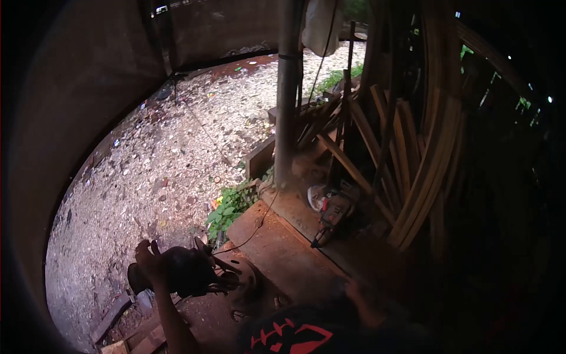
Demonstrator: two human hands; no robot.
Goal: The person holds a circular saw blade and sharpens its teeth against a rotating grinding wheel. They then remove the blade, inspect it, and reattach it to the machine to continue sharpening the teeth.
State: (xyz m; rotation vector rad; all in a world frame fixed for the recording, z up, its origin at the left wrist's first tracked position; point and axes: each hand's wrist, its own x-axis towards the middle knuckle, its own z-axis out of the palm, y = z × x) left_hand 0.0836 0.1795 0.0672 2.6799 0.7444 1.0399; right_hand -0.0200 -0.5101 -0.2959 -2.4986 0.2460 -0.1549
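My left hand is closed around a dark corded power tool that looks like a router. The tool lies on its side, with its rounded motor end to the left and its open frame and base to the right, over the wooden work surface. A thin cord runs from it up toward the post. My right hand is a dim, blurred shape low over the right side of the surface; its fingers do not show clearly, and I see nothing in it.
A second power tool with red parts rests beside a metal post. Several long wooden strips lean at the right. Green leaves grow beside the brown board. Gravel ground and a dark tarp lie beyond.
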